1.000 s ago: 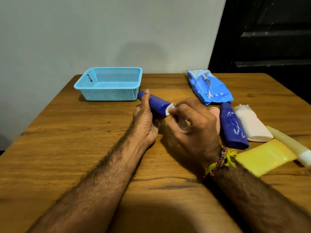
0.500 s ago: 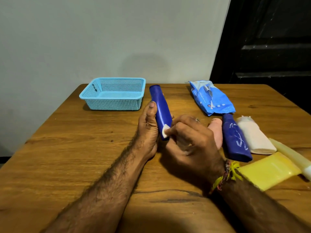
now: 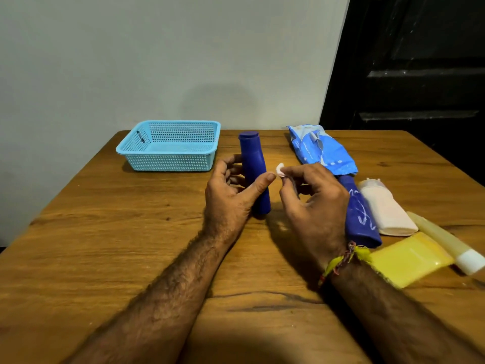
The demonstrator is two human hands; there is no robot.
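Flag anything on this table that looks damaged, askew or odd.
The blue pouch at the far side is crumpled and looks torn open at its top. The right hand pinches a small white scrap beside the blue bottle that the left hand holds upright.

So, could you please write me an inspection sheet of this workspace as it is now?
Surface: wooden table, with dark grain cracks towards the near edge.
Job's things: blue bottle stands upright on the table; white scrap is held in the air just right of it.
Clutter: light blue basket at the far left; at the right, a blue pouch, a dark blue container lying flat, a white tube, a yellow packet and a pale tube with a white cap.
Grips: left hand is curled round the blue bottle; right hand pinches the white scrap.
Cables: nothing seen.
Surroundings: grey wall behind; dark door at the right.
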